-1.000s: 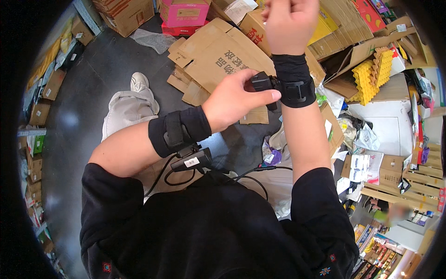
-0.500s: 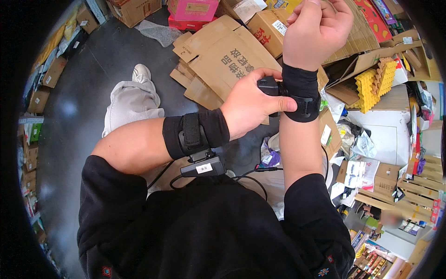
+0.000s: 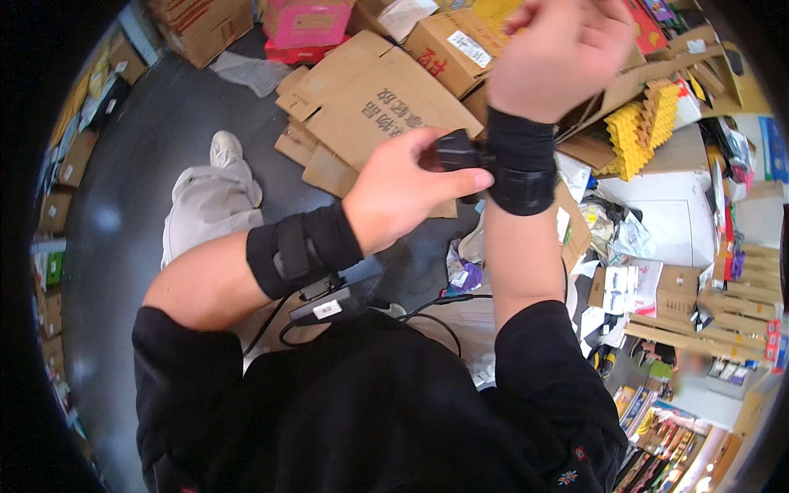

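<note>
My left hand (image 3: 400,187) has its thumb and fingers around a small black device (image 3: 459,156) at the inner side of my right wrist. A black wristband (image 3: 522,164) with a strap wraps that wrist, and the device sits against it. My right hand (image 3: 559,62) is raised at the top edge, its fingers bent; blur and the picture's edge keep me from telling whether they are closed. On my left wrist is a similar black band (image 3: 300,251), with a black box (image 3: 322,306) bearing a white label hanging below it.
Black cables (image 3: 436,316) run across my lap. Ahead lie flattened cardboard (image 3: 362,99), a printed carton (image 3: 448,53) and a pink box (image 3: 306,20). To the right are yellow egg-crate foam (image 3: 637,135), a white box (image 3: 670,205) and plastic bags (image 3: 629,238). Shelved boxes (image 3: 78,156) line the left.
Both arms have shifted slightly left and down in view, and the surroundings have slid left as well. My left hand keeps its grip on the device. My right hand is more blurred.
</note>
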The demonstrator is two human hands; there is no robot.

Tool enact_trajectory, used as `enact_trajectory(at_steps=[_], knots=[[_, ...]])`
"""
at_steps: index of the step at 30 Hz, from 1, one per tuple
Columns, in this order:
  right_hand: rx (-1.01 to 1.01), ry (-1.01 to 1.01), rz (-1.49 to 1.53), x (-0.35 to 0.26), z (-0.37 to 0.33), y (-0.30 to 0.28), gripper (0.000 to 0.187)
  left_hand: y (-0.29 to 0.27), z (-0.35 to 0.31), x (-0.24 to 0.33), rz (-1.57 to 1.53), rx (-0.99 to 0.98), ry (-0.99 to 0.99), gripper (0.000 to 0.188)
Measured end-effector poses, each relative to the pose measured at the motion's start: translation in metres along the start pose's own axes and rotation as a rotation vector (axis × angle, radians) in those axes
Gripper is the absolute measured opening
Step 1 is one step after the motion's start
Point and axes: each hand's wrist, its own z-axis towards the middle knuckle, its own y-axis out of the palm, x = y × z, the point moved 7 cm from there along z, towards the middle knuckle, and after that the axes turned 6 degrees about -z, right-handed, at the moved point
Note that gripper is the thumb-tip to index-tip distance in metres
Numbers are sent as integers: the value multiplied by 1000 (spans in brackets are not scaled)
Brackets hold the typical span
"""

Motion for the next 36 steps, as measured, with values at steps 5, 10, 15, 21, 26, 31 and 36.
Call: enact_trajectory(at_steps=[5,10,15,21,26,31,36], knots=[[-168,-107,264,14,-10,10,23,-3,2,-9,-130,-46,-16,45],[-106,-341,-21,-1,-3,-1,21,-3,2,-17,-150,-96,-93,53],[-211,-272,-59,-1,-5,-3,21,2,1,-15,-139,-123,-101,47],[-218,-295,-59,-6,-9,1,23,1,0,-13,-123,-122,-101,42],[-203,-306,-48,-11,-9,2,20,-1,0,-16,-107,-115,-96,40],[-129,-359,-53,-13,-7,1,15,4,0,-11,-122,-129,-90,42],[-132,-379,-87,-13,-6,-2,15,4,0,-11,-115,-126,-56,44]])
